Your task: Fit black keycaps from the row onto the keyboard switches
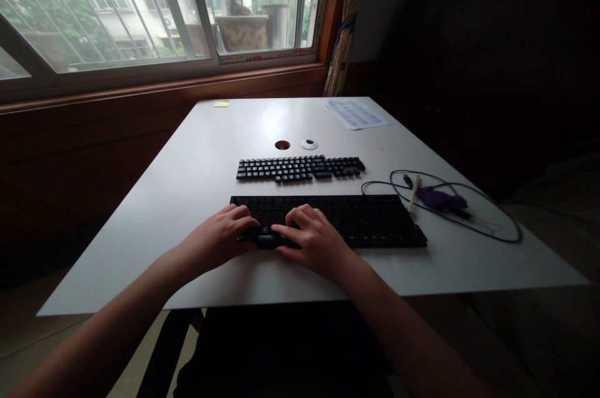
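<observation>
A black keyboard (375, 220) lies near the front edge of the white table (201, 154), and its top looks bare of keycaps. Behind it, a set of black keycaps (300, 168) is laid out in rows. Both my hands rest on the left half of the keyboard. My left hand (220, 238) and my right hand (314, 238) have curled fingers. Their fingertips meet on a long black key (266, 240) at the keyboard's front row. The dim light hides how the key sits.
A black cable (469, 223) loops at the right of the keyboard, with a purple tool (440, 199) and a white stick (413, 193) inside the loop. Farther back are a round hole (282, 145), a white cap (309, 144), a printed sheet (356, 114) and a yellow note (221, 104).
</observation>
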`<control>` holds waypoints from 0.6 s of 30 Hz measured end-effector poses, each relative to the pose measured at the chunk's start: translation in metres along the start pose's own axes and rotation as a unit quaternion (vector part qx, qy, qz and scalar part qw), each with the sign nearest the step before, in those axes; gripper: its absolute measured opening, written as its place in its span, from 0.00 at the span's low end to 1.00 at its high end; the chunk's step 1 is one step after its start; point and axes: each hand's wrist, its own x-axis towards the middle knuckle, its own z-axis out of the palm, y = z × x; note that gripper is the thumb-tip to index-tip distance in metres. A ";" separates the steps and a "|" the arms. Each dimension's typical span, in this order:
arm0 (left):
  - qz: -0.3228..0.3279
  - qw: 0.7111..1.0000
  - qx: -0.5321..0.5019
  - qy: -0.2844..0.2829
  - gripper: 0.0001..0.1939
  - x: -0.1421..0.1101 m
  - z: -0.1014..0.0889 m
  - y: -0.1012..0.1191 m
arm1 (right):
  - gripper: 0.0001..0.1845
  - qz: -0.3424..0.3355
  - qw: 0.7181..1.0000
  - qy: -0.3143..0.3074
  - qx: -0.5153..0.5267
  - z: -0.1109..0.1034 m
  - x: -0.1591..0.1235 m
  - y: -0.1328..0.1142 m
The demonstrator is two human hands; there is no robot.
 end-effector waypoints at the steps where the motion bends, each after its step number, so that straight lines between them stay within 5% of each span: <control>1: 0.000 1.000 0.000 -0.001 0.16 0.000 0.000 0.000 | 0.23 -0.001 1.000 0.000 -0.001 0.000 0.000 0.000; 18: 0.002 1.000 -0.009 0.009 0.14 0.002 0.000 -0.001 | 0.23 -0.006 1.000 -0.003 0.000 0.002 -0.001 0.002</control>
